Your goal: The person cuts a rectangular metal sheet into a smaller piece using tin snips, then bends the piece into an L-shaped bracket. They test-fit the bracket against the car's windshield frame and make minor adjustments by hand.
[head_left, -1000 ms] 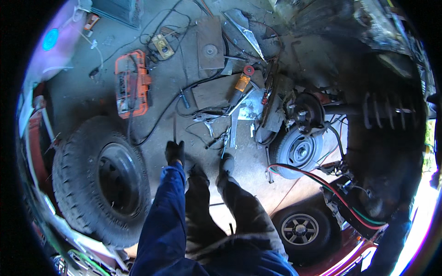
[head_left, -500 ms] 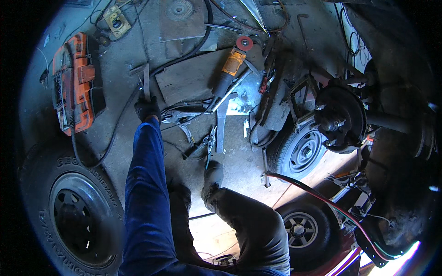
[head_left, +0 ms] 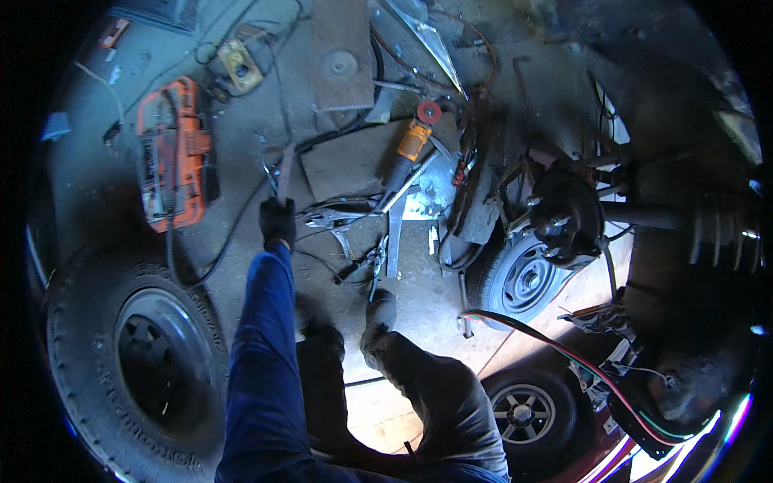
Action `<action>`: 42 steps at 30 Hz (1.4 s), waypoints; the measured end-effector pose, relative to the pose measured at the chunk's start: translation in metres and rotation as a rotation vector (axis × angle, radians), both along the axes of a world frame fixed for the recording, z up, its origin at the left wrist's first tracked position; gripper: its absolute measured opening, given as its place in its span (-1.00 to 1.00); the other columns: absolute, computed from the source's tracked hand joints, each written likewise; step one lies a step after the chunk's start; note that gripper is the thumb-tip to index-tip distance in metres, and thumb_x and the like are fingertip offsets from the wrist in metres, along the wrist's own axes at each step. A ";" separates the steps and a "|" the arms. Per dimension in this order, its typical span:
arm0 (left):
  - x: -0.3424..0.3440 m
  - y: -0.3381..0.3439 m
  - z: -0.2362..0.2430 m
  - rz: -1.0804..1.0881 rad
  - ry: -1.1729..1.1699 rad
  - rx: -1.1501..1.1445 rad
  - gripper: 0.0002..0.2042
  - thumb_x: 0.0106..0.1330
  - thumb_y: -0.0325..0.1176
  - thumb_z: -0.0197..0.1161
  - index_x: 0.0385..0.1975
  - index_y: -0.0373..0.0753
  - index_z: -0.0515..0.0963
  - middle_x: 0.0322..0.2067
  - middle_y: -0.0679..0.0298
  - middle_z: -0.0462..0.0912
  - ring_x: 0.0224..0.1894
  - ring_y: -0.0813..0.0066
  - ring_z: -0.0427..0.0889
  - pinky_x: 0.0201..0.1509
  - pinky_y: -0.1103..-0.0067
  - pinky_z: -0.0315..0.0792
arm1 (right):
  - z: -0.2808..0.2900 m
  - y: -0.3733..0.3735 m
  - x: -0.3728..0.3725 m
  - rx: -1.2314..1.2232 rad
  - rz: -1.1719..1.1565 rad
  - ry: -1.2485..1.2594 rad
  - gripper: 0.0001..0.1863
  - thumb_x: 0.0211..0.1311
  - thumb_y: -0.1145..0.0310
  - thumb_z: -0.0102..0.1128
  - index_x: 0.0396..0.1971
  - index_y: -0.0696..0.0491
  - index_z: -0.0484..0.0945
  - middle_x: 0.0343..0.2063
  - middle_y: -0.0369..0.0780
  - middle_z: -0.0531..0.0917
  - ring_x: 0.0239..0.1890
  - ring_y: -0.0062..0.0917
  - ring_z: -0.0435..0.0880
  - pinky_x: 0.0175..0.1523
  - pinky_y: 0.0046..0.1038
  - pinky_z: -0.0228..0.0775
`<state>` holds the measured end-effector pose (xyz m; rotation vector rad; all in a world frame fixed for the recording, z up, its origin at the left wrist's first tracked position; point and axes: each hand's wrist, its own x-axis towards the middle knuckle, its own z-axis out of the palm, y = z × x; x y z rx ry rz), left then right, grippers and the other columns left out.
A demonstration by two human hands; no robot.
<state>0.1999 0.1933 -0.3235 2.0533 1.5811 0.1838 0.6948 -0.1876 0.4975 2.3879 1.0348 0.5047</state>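
My left hand (head_left: pixel 278 221), in a dark glove, is closed round the handle of a hammer (head_left: pixel 286 171) that points away from me over the floor. Motion blurs the hammer, and its head is hard to make out. A small shiny metal piece (head_left: pixel 271 171) lies just left of the handle. To the right of my hand are large locking pliers (head_left: pixel 326 217) and a cable. My right hand is out of view. Farther right, an angle grinder (head_left: pixel 413 141) with a yellow body and red disc lies by a flat board (head_left: pixel 346 165).
An orange tool case (head_left: pixel 193 153) stands at the left, above a big tyre (head_left: pixel 72 346). A wheel (head_left: pixel 523 278) lies below the brake hub (head_left: pixel 564 217) at the right. Red and green hoses (head_left: pixel 555 346) hang there. Pliers (head_left: pixel 378 258) lie by my foot.
The view has shifted, so floor things appear moved, mostly down and to the right at the left side. My left hand still grips the hammer, whose handle has tilted to the right.
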 end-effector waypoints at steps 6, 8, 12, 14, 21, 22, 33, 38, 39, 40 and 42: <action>-0.038 -0.092 0.133 0.188 -0.191 -0.333 -0.70 0.41 -0.11 0.40 -0.33 -0.21 0.54 -0.40 0.10 0.63 -0.33 0.07 0.60 -0.16 0.24 0.47 | 0.031 -0.011 0.022 0.062 0.068 0.008 -0.34 0.62 -0.03 -0.13 0.58 -0.10 0.07 0.29 0.12 0.55 0.17 0.09 0.62 0.22 0.17 0.43; -0.052 -0.130 0.199 -0.378 0.056 0.124 -0.80 0.50 -0.16 0.16 -0.19 -0.11 0.63 -0.26 0.08 0.68 -0.18 0.01 0.64 -0.02 0.17 0.47 | 0.032 -0.010 0.027 0.089 0.095 0.023 -0.33 0.62 -0.04 -0.14 0.58 -0.11 0.06 0.28 0.13 0.55 0.16 0.11 0.63 0.21 0.19 0.44; -0.058 -0.191 0.357 -0.111 -0.114 -0.403 -0.62 0.50 0.05 0.16 -0.12 -0.17 0.66 -0.16 0.05 0.69 -0.05 0.00 0.67 0.14 0.19 0.50 | 0.023 -0.002 0.030 0.133 0.118 0.057 -0.32 0.62 -0.06 -0.16 0.58 -0.13 0.04 0.26 0.15 0.56 0.14 0.14 0.64 0.18 0.23 0.46; -0.060 -0.209 0.429 0.099 -0.240 -0.541 -0.55 0.45 0.11 0.26 -0.08 -0.22 0.65 -0.14 0.00 0.69 -0.03 -0.03 0.69 0.12 0.17 0.55 | 0.017 -0.001 0.029 0.161 0.086 0.089 -0.32 0.62 -0.08 -0.17 0.59 -0.14 0.03 0.26 0.15 0.57 0.12 0.16 0.65 0.16 0.25 0.47; -0.082 -0.267 0.595 0.112 -0.407 -0.634 -0.54 0.28 0.00 0.43 0.00 -0.23 0.67 -0.03 -0.06 0.70 0.08 -0.05 0.69 0.14 0.16 0.55 | 0.014 -0.013 0.056 0.133 -0.085 0.189 -0.31 0.62 -0.12 -0.20 0.60 -0.19 0.00 0.23 0.18 0.58 0.08 0.21 0.68 0.11 0.32 0.51; -0.083 -0.275 0.609 0.176 -0.463 -0.582 -0.58 0.27 0.01 0.44 -0.12 -0.24 0.68 -0.15 -0.05 0.72 -0.04 -0.08 0.72 0.03 0.13 0.56 | 0.015 -0.015 0.063 0.130 -0.113 0.205 -0.31 0.62 -0.12 -0.20 0.60 -0.19 -0.01 0.23 0.18 0.59 0.08 0.22 0.68 0.11 0.33 0.51; -0.120 -0.294 0.730 0.236 -0.740 -0.507 -0.64 0.29 -0.06 0.46 -0.13 -0.23 0.73 -0.33 0.13 0.78 -0.27 0.30 0.75 -0.14 0.34 0.57 | -0.026 0.034 -0.142 0.993 0.240 1.595 -0.45 0.52 0.49 0.01 0.47 0.18 0.29 0.45 -0.04 0.41 0.43 -0.26 0.47 0.51 -0.23 0.31; -0.149 -0.278 0.782 0.291 -0.828 -0.563 -0.63 0.31 -0.09 0.47 -0.08 -0.26 0.70 -0.34 0.20 0.78 -0.32 0.44 0.71 -0.18 0.41 0.56 | -0.032 0.063 -0.320 0.021 1.205 1.144 -0.55 0.61 0.43 -0.05 0.41 0.15 0.40 0.37 0.05 0.49 0.43 -0.13 0.48 0.50 -0.21 0.30; -0.156 -0.276 0.784 0.297 -0.835 -0.550 -0.63 0.31 -0.10 0.47 -0.07 -0.27 0.70 -0.33 0.19 0.78 -0.32 0.43 0.71 -0.19 0.40 0.56 | -0.027 0.071 -0.355 0.054 0.869 1.535 -0.55 0.61 0.40 -0.02 0.39 0.17 0.41 0.31 0.05 0.54 0.38 -0.13 0.53 0.46 -0.21 0.35; -0.165 -0.274 0.784 0.292 -0.816 -0.464 -0.63 0.32 -0.11 0.46 -0.07 -0.27 0.69 -0.31 0.16 0.77 -0.30 0.38 0.72 -0.17 0.38 0.57 | -0.021 0.079 -0.390 0.114 0.563 1.895 -0.55 0.61 0.37 0.01 0.38 0.18 0.43 0.25 0.05 0.60 0.33 -0.14 0.58 0.42 -0.21 0.40; -0.184 -0.268 0.778 0.281 -0.772 -0.288 -0.64 0.33 -0.14 0.45 -0.07 -0.29 0.67 -0.26 0.10 0.74 -0.27 0.29 0.73 -0.14 0.34 0.57 | -0.007 0.100 -0.452 0.077 0.499 1.873 -0.53 0.58 0.34 0.08 0.37 0.19 0.43 0.19 0.05 0.64 0.28 -0.16 0.62 0.36 -0.21 0.44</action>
